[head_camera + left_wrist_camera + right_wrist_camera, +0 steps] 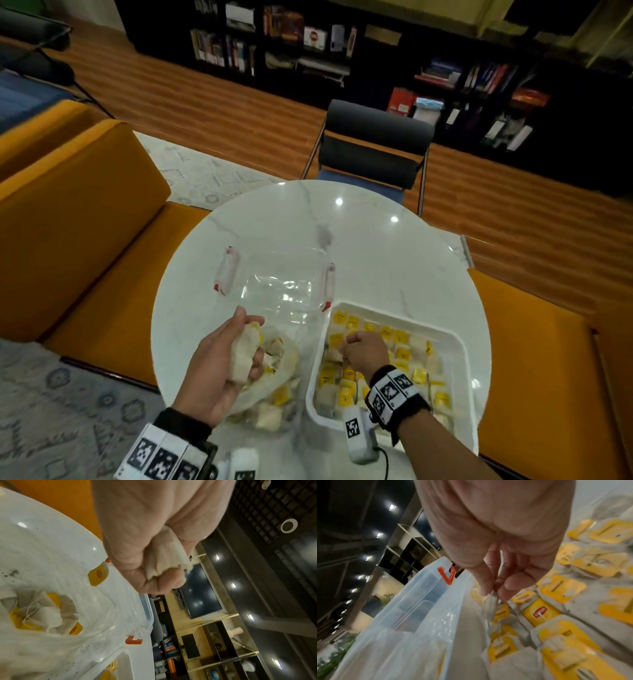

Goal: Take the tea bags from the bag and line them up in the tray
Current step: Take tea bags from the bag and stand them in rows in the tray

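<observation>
A clear plastic bag (274, 387) of tea bags (46, 614) lies on the table at my near left. Just above it my left hand (236, 356) grips a bunch of pale tea bags (245, 353), also seen crumpled in the fist (164, 557). The white tray (459, 342) at the near right holds several rows of tea bags with yellow tags (539, 611). My right hand (359, 349) is inside the tray near its left wall, and its fingertips (508, 586) pinch one tea bag (489, 608) by its top edge, low over the rows.
A clear storage box (277, 291) with red-tipped latches (447, 576) stands behind the bag, touching the tray's far left corner. The round white table (376, 240) has orange seats on both sides and a dark chair (373, 150) beyond. Bookshelves line the far wall.
</observation>
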Tool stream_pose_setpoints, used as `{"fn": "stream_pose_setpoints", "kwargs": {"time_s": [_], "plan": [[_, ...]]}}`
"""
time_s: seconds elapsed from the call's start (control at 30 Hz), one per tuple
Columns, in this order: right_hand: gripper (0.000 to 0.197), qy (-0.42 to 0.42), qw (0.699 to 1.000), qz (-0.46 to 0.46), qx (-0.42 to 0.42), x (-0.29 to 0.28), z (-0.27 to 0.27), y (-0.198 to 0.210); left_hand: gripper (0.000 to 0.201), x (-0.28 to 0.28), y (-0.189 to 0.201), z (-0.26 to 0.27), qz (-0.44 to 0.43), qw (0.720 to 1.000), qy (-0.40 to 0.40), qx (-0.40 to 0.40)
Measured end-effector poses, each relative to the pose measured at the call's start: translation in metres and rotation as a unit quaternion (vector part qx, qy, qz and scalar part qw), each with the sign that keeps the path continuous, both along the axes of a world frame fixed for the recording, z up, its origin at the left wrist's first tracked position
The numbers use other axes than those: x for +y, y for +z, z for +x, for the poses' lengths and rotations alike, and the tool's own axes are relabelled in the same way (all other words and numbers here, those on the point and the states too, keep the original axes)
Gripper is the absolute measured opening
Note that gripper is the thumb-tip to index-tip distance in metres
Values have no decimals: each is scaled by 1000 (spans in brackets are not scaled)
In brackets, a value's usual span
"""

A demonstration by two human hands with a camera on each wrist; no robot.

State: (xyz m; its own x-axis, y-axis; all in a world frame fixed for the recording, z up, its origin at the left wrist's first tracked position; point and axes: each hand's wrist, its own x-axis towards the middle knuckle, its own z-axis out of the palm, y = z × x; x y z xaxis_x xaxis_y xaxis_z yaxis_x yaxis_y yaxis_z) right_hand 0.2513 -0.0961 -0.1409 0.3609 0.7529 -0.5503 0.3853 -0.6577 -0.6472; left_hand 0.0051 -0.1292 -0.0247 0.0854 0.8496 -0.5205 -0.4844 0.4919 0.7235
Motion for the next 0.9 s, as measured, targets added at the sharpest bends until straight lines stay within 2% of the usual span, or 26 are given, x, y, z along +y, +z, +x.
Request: {"fn": "stream_pose_setpoints", "kwargs": {"time_s": [0.07,0.17,0.27,0.37,0.47,0.57,0.67,0.73,0.9], "plan": [[24,7,999,0,-36,3,-6,3,45,-3,1,1,-10,1000,10,-12],[6,66,992,-25,-104,3,-12,8,46,-6,1,1,-24,999,18,-32],[16,113,981,-46,-152,2,-14,9,45,-9,2,0,-37,998,25,-48],[14,136,974,-49,-172,2,-14,16,35,-11,12,0,-35,996,32,-74],[25,137,977,-11,-161,2,-9,31,23,-11,19,1,-11,996,25,-85],[20,92,985,104,-102,-7,-12,68,17,-9,18,2,4,997,15,-70],[16,146,966,212,30,-21,-31,123,22,-6,17,7,1,995,-3,-98],[16,190,950,233,79,-28,-46,154,28,-5,18,12,16,994,-37,-98],[10,211,939,270,19,-35,-55,176,26,-3,22,19,61,989,-119,-71]]}}
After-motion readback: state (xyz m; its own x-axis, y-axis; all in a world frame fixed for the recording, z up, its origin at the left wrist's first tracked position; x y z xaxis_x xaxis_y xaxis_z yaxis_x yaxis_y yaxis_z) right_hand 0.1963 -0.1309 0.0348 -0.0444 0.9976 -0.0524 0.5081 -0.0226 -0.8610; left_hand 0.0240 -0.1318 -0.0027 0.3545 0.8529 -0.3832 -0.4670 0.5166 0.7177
